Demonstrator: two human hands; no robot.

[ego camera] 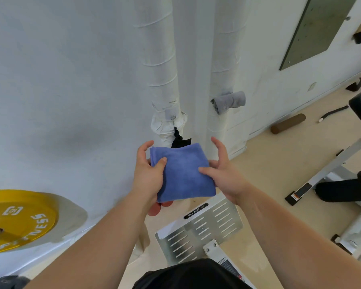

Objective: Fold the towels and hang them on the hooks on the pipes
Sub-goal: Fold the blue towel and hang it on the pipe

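A blue towel [183, 174], folded into a thick square, is held in the air in front of two white wrapped pipes. My left hand [148, 174] grips its left edge, thumb on top and fingers underneath. My right hand [223, 172] touches the right edge with its thumb on the cloth and its fingers spread above. A grey towel [229, 101] hangs bunched on the right pipe [225, 59]. A black cloth [178, 140] hangs from a hook [173, 117] on the left pipe [158, 59], just behind the blue towel.
A yellow weight plate [19, 220] on a bar sits at the lower left against the wall. A white slotted metal footplate [200, 224] lies below my hands. Bench frame parts [331, 170] and a brown roller [288, 123] occupy the floor to the right.
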